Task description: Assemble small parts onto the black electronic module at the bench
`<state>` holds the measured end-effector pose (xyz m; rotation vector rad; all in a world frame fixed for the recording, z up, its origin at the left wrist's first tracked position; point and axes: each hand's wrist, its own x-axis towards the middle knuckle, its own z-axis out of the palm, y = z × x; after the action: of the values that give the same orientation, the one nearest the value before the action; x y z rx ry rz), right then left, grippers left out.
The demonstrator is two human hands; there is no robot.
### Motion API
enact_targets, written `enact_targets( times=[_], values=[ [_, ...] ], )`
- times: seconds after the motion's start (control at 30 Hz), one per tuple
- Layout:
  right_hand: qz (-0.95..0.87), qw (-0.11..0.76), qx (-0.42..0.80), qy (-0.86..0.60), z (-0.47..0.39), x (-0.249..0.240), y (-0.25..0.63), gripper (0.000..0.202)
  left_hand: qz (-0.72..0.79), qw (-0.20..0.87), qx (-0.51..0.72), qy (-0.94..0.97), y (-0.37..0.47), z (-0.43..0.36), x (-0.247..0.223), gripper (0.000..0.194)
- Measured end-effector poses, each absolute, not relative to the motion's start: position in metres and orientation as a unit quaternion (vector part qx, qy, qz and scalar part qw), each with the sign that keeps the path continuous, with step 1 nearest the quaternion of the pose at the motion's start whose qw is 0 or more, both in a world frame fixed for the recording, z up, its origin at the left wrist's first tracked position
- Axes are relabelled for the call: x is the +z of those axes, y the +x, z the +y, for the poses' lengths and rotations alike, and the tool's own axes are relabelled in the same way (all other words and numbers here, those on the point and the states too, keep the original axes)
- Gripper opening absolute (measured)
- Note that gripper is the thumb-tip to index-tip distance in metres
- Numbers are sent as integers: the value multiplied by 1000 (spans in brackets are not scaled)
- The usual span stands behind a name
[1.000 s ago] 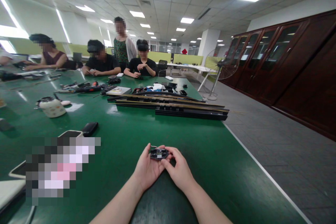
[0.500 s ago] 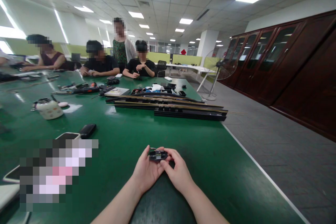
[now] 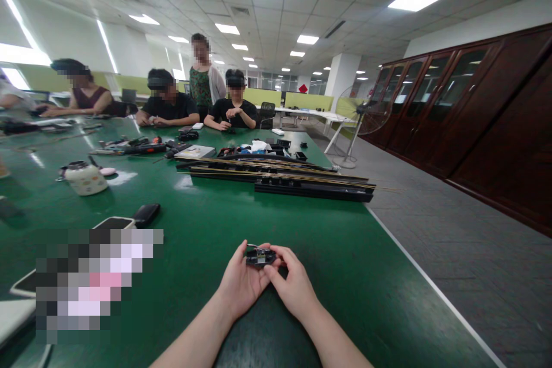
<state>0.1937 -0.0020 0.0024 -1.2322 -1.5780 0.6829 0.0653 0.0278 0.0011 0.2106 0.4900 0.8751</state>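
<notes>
Together we pinch a small black part between our left hand and right hand, fingertips of both closed on its ends, just above the green table. Beyond the grip lie long black rails; off to its left, a dark phone and a white pot.
</notes>
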Motion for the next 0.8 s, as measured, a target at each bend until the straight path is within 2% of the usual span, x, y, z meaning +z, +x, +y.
enact_targets(
  times=[0.8],
  values=[
    [-653,480,291,-508,-4,4,193,34,225,872,423,98,65,25,6,32]
  ],
)
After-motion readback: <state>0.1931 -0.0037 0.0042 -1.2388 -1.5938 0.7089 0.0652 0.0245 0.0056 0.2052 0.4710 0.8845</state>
